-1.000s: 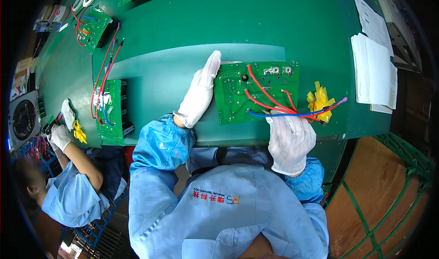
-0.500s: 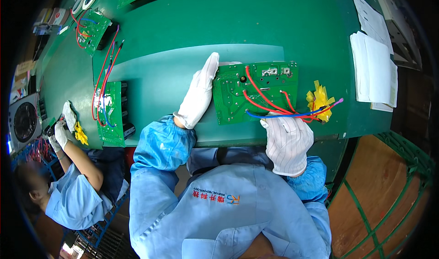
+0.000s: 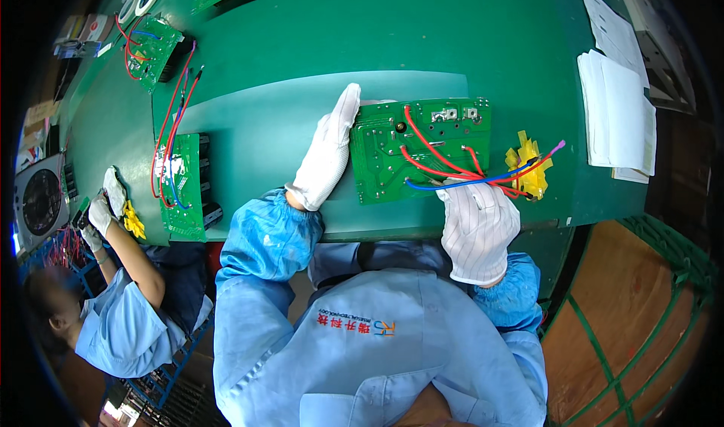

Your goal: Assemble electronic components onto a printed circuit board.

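Note:
A green circuit board (image 3: 377,156) lies face-on in front of me, solder side showing. My left hand (image 3: 326,152), in a white glove, is closed on its left edge, with the thumb along the near face and the other fingers mostly hidden behind it. Red wires (image 3: 435,159) and a blue wire (image 3: 445,187) rise from the board and run to the right. At the board's lower right corner my right hand (image 3: 480,231), gloved in striped white, has its bent fingers closed at the red wires. Those fingertips are partly covered by the wires.
Yellow tape pieces (image 3: 530,167) lie just right of the board. White papers (image 3: 612,114) sit at the far right. Another wired board (image 3: 185,182) rests to the left, with more boards beyond. At far left a co-worker (image 3: 128,314) handles something dark.
My right hand has shifted slightly right and its fingers have moved up among the wires. The wires' free ends have shifted a little. My left hand and the board have barely moved.

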Available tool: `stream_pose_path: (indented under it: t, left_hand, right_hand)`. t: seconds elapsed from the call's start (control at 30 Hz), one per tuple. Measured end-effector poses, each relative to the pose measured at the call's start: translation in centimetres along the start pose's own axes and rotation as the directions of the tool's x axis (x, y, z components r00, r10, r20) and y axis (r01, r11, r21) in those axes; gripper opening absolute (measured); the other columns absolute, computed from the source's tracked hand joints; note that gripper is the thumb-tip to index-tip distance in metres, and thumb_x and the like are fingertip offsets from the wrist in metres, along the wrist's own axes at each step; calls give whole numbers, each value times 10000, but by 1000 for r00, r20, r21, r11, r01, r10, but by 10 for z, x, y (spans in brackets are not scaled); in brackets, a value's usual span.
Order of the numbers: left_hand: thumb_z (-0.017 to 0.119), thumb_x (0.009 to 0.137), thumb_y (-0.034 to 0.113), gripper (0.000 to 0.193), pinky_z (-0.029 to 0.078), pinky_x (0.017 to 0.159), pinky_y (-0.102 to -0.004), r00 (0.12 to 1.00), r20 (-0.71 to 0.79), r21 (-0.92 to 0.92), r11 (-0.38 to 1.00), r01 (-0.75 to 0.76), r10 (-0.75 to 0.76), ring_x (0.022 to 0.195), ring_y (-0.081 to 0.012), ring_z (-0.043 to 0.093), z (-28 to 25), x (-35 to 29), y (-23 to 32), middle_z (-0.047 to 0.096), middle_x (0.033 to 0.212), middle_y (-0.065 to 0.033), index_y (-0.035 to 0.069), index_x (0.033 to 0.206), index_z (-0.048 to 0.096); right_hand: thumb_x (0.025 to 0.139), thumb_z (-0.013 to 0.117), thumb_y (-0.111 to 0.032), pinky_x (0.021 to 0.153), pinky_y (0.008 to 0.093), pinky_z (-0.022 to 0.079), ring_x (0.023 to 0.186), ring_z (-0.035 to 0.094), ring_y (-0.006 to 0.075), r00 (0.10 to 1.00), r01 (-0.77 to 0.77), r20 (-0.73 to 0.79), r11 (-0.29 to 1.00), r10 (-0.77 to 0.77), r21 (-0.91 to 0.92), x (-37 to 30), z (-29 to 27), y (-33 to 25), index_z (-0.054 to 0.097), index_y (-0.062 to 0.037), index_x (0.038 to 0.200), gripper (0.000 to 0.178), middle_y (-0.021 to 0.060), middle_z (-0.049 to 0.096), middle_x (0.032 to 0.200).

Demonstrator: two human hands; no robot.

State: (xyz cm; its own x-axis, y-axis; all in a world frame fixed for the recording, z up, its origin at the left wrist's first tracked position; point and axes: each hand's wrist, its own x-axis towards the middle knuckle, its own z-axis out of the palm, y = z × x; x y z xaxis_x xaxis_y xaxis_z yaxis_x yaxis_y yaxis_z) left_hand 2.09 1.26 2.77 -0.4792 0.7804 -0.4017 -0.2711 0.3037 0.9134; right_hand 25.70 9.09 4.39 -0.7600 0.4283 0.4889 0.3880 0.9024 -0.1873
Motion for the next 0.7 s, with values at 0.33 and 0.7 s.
stream_pose_path:
  t: [0.33, 0.7]
  left_hand:
    - [310, 1081, 577, 733, 385, 1077, -322, 997, 72, -81, 996, 31, -26, 1120, -211, 600, -4, 3, -6, 702, 1183, -141, -38, 1243, 673]
    - [312, 1082, 569, 722, 391, 1071, -324, 999, 53, -31, 999, -6, 7, 1108, -217, 608, -6, 5, -11, 703, 1171, -152, -37, 1241, 671]
  right_hand:
    - [752, 808, -110, 579, 369, 474, 765, 647, 255, 999, 39, -42, 995, -35, 96, 7, 1, -3, 748, -76, 1058, 313, 49, 667, 1071]
    - [759, 803, -123, 591, 368, 480, 773, 641, 243, 997, 19, 72, 991, -29, 134, 9, -3, -2, 740, -82, 1040, 291, 44, 632, 1073]
